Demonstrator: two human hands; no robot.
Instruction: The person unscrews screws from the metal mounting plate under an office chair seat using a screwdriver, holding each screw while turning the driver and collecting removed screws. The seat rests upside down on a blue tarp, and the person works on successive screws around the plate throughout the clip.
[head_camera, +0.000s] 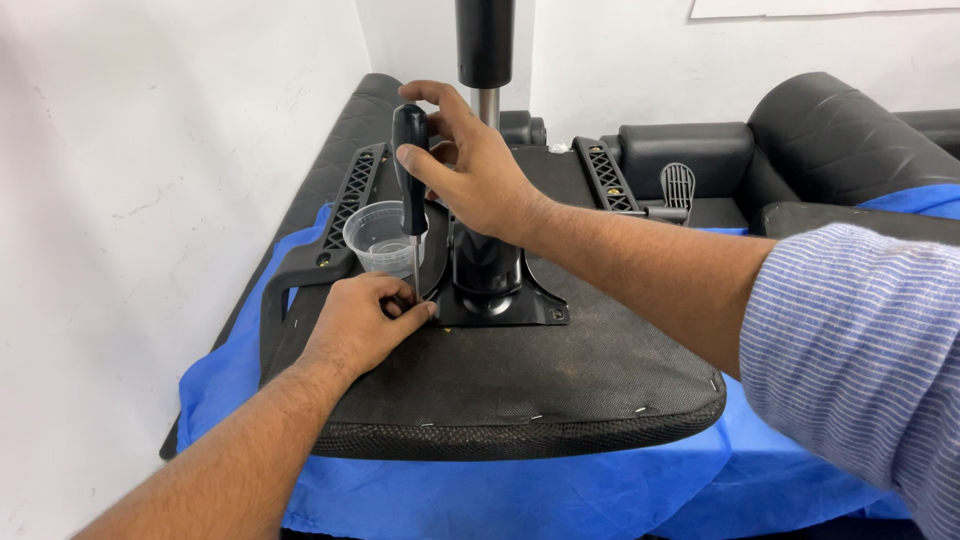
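An upturned black office chair seat lies on a blue cloth. A black metal mounting plate with a gas cylinder post stands on its underside. My right hand grips the black handle of a screwdriver, held upright with its tip at the plate's front left corner. My left hand rests on the seat, fingers pinched around the screwdriver's shaft near the tip. The screw itself is hidden by my fingers.
A clear plastic cup sits on the seat's left side. Black armrests flank the plate. A white wall stands close on the left. Black padded furniture lies at the back right.
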